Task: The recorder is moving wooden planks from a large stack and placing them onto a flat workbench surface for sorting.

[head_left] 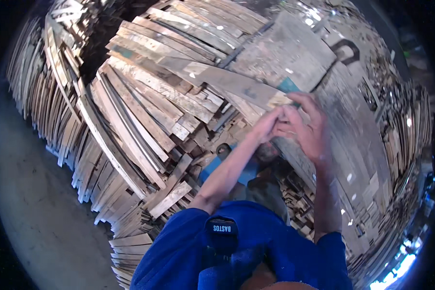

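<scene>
My left hand (269, 124) and my right hand (310, 126) meet just right of the middle, above the end of a long grey plank (227, 81). The fingers of my left hand are bent in against my right fingers; whatever they hold, if anything, is hidden. My right hand is curved with its fingers apart, the upper one stretched out over the plank's pale end. A green patch (288, 85) shows right behind it. The right forearm and hand are slightly blurred.
Stacks of loose boards (135, 113) fan out on the left and at the back. A broad worn wooden surface (353, 130) extends to the right, with a dark bent piece (345, 50) on it. Something blue (246, 174) lies below my left forearm. A bare floor (38, 193) lies far left.
</scene>
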The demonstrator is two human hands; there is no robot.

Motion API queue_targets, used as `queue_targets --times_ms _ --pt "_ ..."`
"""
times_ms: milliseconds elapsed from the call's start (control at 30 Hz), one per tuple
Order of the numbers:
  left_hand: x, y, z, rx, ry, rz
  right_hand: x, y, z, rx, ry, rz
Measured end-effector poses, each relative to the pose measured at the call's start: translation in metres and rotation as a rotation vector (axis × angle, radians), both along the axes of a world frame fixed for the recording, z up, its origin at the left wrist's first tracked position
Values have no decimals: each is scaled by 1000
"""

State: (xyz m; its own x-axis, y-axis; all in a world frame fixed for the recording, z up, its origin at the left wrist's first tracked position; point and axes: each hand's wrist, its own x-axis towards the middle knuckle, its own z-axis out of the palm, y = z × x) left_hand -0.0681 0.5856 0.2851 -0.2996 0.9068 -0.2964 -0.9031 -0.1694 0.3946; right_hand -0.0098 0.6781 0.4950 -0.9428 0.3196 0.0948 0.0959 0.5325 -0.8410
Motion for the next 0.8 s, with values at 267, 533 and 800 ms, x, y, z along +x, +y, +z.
queue_targets --times_ms 267,533,800 --pt "219 142 -34 -56 208 -76 94 133 -127 333 -432 -93" --pt "384 205 -96 -181 132 -650 207 188 -230 145 -787 -86" --pt "283 249 33 -294 816 -737 408 310 -216 179 -729 -315"
